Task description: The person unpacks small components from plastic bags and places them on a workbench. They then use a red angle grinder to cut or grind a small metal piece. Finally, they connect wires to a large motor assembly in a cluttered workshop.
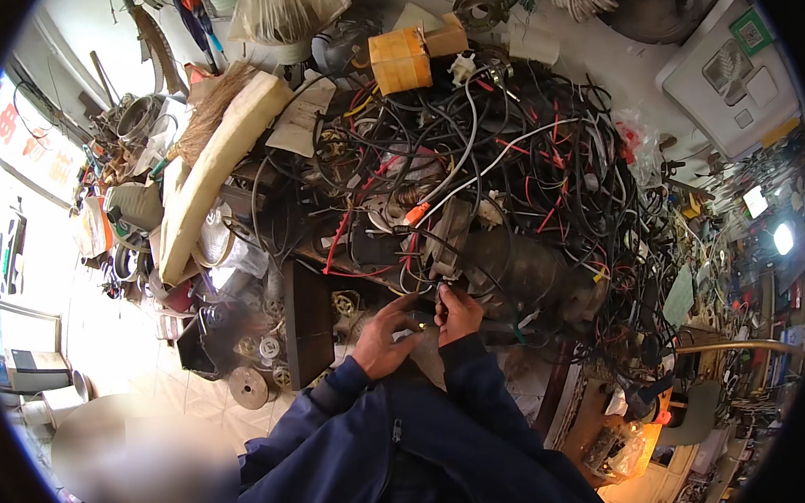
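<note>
The upper centre and right of the frame are filled by a tangled cable heap [544, 151], mostly black, with red and white strands mixed in. Left of it, a long pale strip [222, 161] is seen lying on a slant. At the centre, just below the heap, a dull grey-brown cylinder [533, 271] is partly covered by wires; it is judged heavy and rigid, better shifted by its body than by any wire. Left of centre, a dark board [308, 322] is stood on edge. At upper centre, an orange-yellow carton [400, 60] is perched on the clutter.

At lower centre, the left hand [387, 338] is held with fingers bent and thumb brought near them; whether anything is gripped cannot be told. Beside it, the right hand [459, 314] is seen with thumb and forefinger pinched on a small dark piece [442, 291], set just below the wires at the frame's centre. This piece is judged light and easily lost from the fingertips, so a pinch at its end is suited. Smallest, a yellowish bit [422, 326] is seen by the left fingertips.
</note>
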A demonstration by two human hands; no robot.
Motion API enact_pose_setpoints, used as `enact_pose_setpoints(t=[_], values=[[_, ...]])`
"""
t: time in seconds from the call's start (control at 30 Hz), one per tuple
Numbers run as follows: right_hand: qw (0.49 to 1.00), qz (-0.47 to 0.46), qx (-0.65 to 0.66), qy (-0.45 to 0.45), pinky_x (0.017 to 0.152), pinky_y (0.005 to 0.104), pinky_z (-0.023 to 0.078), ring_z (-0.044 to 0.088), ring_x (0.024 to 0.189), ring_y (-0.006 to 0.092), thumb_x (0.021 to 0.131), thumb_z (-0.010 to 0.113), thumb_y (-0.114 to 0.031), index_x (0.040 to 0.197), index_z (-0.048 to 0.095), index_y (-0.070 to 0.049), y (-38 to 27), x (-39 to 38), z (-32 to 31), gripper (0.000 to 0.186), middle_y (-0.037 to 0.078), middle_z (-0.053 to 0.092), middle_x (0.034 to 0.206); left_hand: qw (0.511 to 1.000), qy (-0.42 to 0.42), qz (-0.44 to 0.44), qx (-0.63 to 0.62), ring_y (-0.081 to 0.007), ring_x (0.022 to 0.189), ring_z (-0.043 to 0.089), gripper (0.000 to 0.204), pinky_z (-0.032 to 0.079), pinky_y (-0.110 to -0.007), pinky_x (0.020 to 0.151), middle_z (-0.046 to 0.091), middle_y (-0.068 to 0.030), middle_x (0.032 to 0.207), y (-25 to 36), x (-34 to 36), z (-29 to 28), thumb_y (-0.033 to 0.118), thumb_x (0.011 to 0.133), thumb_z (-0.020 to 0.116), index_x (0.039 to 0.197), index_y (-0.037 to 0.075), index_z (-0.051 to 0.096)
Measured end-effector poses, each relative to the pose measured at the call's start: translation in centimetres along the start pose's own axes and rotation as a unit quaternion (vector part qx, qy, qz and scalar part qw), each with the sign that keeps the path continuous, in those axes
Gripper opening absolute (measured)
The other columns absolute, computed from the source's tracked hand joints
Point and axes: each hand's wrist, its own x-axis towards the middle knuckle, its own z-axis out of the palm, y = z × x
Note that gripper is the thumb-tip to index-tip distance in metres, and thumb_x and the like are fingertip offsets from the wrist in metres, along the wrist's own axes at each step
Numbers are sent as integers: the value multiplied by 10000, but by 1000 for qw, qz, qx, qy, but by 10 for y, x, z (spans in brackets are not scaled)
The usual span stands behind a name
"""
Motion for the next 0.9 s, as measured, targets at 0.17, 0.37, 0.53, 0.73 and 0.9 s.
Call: enact_pose_setpoints(t=[0.17, 0.37, 0.53, 0.73, 0.9], values=[[1000, 19, 17, 8, 435, 284, 335, 456, 499, 107, 878, 650, -133, 796, 625, -29, -10, -4, 5, 134, 12, 540, 631, 999, -38, -18, 8, -360, 1231, 502, 230, 444, -409, 960, 425, -213, 1419, -4, 28, 0, 185, 797, 697, 914, -10, 662], [999, -19, -44, -22, 415, 233, 315, 489, 506, 85, 863, 625, -90, 858, 621, -30, -17, 4, 9, 60, 1, 570, 699, 995, -100, 3, 6, -361, 1240, 491, 211, 436, -416, 969, 409, -223, 1429, -10, 53, -16, 171, 778, 696, 891, -5, 666], [999, -12, -42, 8, 444, 233, 306, 455, 513, 72, 854, 609, -53, 881, 644, -7, -21, 5, 16, 64, -14, 543, 647, 990, -143, 4, 0, -374, 1253, 476, 213, 419, -419, 992, 393, -233, 1437, -12, 65, -25, 170, 779, 693, 887, -12, 662], [998, -18, -61, -7, 405, 225, 282, 457, 501, 71, 847, 593, -21, 878, 619, -14, -12, 16, 10, 41, 3, 558, 659, 987, -158, 36, -13, -385, 1223, 496, 214, 436, -417, 966, 415, -243, 1412, -16, 72, -28, 168, 773, 690, 895, -5, 660], [997, -11, -82, -14, 417, 230, 274, 440, 496, 72, 848, 584, -19, 902, 624, 4, -14, 18, 10, 71, 8, 551, 644, 988, -148, 38, -8, -383, 1175, 537, 190, 462, -417, 929, 476, -259, 1348, -17, 75, -29, 145, 750, 697, 879, 7, 676]])
